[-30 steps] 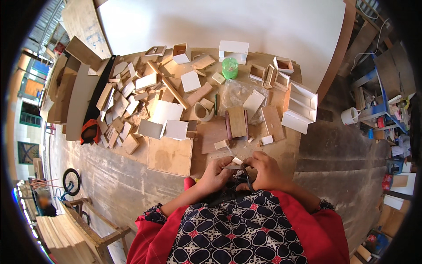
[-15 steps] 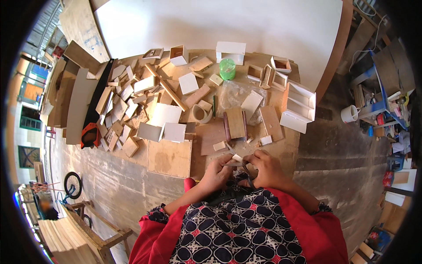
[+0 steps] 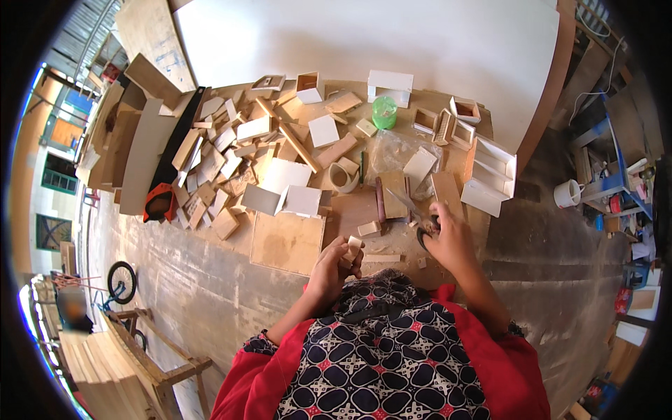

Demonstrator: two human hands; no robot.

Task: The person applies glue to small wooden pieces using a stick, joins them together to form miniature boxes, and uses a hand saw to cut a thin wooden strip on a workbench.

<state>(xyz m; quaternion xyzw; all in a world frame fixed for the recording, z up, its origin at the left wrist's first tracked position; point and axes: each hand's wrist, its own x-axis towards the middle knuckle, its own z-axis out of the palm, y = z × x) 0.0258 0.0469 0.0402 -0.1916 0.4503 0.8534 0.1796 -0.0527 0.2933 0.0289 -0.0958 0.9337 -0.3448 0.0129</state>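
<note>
My left hand is closed around a small pale wooden piece, just in front of my body at the table's near edge. In my right hand is a pair of scissors, gripped by its dark handles with the blades pointing far left. Beneath the blades lies a small wooden board with dark red rounded edges. A short wooden block and a thin light strip rest on the table between my hands.
A pile of wood offcuts spreads over the left, beside an orange-handled saw. A green plastic container, a roll of tape and a clear plastic bag sit mid-table. White compartment boxes stand at right.
My hands have separated. The right has moved forward and right with the scissors, while the left has shifted slightly left, still holding the small piece. The view has shifted a little.
</note>
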